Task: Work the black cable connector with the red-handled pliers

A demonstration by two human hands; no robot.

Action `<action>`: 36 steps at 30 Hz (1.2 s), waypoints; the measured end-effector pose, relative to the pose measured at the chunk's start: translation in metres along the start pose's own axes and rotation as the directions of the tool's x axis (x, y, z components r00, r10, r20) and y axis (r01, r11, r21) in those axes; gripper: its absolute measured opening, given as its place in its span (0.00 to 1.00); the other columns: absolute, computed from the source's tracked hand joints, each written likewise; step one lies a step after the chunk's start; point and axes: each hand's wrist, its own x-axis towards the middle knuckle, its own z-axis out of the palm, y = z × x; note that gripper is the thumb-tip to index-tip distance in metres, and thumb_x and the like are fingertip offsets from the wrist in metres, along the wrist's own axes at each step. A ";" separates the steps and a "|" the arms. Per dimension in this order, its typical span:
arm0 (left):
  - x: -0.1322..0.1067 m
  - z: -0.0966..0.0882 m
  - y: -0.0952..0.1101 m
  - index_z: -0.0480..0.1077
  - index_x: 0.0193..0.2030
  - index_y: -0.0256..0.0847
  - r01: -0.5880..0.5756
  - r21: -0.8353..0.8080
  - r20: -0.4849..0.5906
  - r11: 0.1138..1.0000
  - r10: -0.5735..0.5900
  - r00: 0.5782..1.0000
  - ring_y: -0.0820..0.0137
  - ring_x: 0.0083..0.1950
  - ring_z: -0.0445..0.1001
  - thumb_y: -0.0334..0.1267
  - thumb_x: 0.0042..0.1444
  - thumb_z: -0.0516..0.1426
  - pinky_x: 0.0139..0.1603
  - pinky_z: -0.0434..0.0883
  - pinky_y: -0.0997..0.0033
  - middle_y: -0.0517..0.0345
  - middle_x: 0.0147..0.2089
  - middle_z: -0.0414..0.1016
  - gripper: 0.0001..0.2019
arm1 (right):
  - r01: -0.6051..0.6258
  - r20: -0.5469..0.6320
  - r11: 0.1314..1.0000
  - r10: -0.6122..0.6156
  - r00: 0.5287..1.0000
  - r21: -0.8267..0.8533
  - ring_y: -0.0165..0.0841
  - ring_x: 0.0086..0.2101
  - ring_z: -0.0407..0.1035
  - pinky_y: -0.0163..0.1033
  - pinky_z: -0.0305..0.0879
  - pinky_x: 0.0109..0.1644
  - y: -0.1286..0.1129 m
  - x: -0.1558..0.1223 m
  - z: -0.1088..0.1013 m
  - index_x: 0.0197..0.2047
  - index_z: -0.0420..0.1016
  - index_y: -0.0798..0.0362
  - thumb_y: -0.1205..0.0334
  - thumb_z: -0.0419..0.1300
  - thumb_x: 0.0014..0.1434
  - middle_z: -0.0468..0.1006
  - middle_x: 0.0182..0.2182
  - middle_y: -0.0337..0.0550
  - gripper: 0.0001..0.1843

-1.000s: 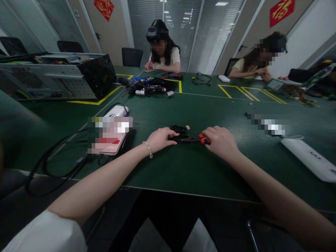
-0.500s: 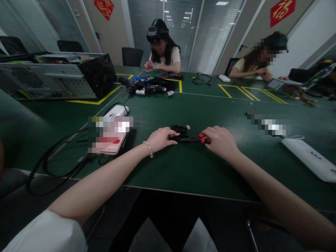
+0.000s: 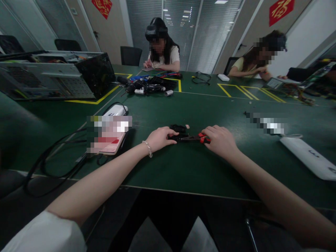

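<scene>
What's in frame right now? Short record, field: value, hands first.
Left hand: thumb and fingers pinching a black piece; hand wears a bracelet at the wrist
Right hand: hand around the handles of red-handled pliers
Plier tips: pointing at the left hand; grip on the piece too dark to tell
Just beyond: dark item, small pale scrap
Left: pink-screened device, open computer case
Right: white box marked 3
Across table: two people in headsets

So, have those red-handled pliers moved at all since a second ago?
No, not visibly: the pliers keep their place against the yellow tape corner; the slight shift is the whole view's.
</scene>
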 end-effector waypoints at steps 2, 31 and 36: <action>0.000 -0.001 0.002 0.67 0.51 0.46 0.006 -0.001 0.007 1.000 -0.006 1.000 0.71 0.36 0.67 0.44 0.50 0.57 0.31 0.62 0.73 0.56 0.41 0.69 0.20 | 0.003 -0.001 1.000 -0.003 1.000 -0.013 0.38 0.35 0.62 0.40 0.55 0.35 -0.001 0.000 -0.001 0.38 0.70 0.54 0.64 0.55 0.49 0.73 0.35 0.47 0.12; -0.001 -0.003 0.006 0.67 0.51 0.46 0.021 0.017 0.002 1.000 -0.021 1.000 0.71 0.36 0.68 0.43 0.50 0.57 0.31 0.62 0.74 0.56 0.41 0.70 0.20 | 0.019 -0.066 0.997 -0.024 0.998 -0.071 0.38 0.36 0.62 0.41 0.54 0.37 -0.001 0.000 -0.007 0.38 0.70 0.55 0.65 0.54 0.50 0.74 0.36 0.47 0.10; 0.000 -0.002 0.005 0.67 0.51 0.45 0.022 0.024 0.007 0.999 -0.022 1.000 0.70 0.35 0.67 0.43 0.50 0.57 0.31 0.62 0.73 0.55 0.41 0.70 0.20 | 0.001 -0.027 1.000 -0.001 1.000 -0.019 0.37 0.35 0.63 0.40 0.56 0.35 0.001 -0.001 -0.001 0.38 0.70 0.55 0.64 0.55 0.49 0.74 0.35 0.46 0.11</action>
